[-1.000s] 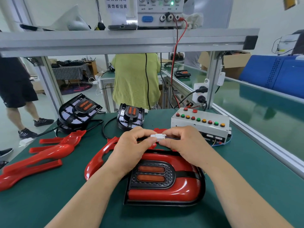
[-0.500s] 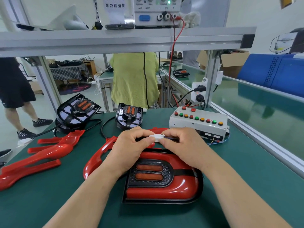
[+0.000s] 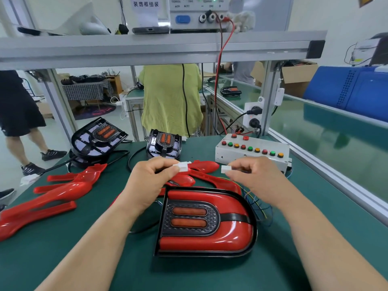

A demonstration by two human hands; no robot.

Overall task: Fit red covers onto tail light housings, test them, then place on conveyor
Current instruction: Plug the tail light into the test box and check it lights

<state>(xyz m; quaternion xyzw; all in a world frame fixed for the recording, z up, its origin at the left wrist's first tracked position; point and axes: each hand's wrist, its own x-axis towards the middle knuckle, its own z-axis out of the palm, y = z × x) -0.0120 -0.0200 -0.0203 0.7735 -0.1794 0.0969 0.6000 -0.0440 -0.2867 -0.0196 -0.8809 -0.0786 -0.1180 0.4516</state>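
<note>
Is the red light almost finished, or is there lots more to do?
Done: the red cover sits on the light in front. In hand: the left hand pinches one white plug, the right hand the other plug; they were joined a second ago and are apart now, so testing is probably over. Left: move this light to the conveyor, then cover the two bare black lights behind.

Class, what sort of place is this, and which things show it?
Probably a factory assembly station for tail lights: loose red covers, a covered tail light on the green workbench, a push-button test box and a conveyor alongside.
</note>
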